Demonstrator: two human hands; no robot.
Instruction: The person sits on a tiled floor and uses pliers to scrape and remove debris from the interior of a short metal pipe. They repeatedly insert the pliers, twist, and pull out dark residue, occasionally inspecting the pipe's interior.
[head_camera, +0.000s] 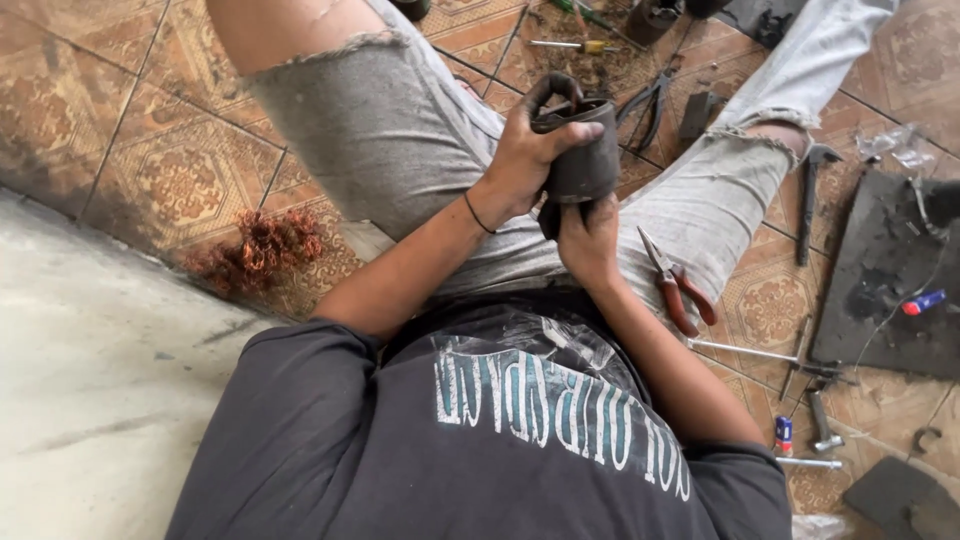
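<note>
Sitting on patterned floor tiles (190, 175), the person fills the near, six o'clock part of the view with a dark printed shirt (500, 430), both forearms running up toward the middle. The right hand (588, 240) is curled shut around the bottom of a dark, grimy metal cylinder (582, 150), which stands roughly upright over the lap, just above centre. The left hand (525, 150) wraps the cylinder's side from nine o'clock, its thumb hooked over the open top rim and its fingers closed on the wall. Red-handled pliers (678, 285) rest on the grey trouser leg at three o'clock of the hands. A tangle of copper wire (262, 250) lies on the tiles at nine o'clock. Farther out, toward one and two o'clock, a hammer (810, 200), dark pliers (650, 100) and a greasy dark mat (880, 280) lie spread on the floor.
</note>
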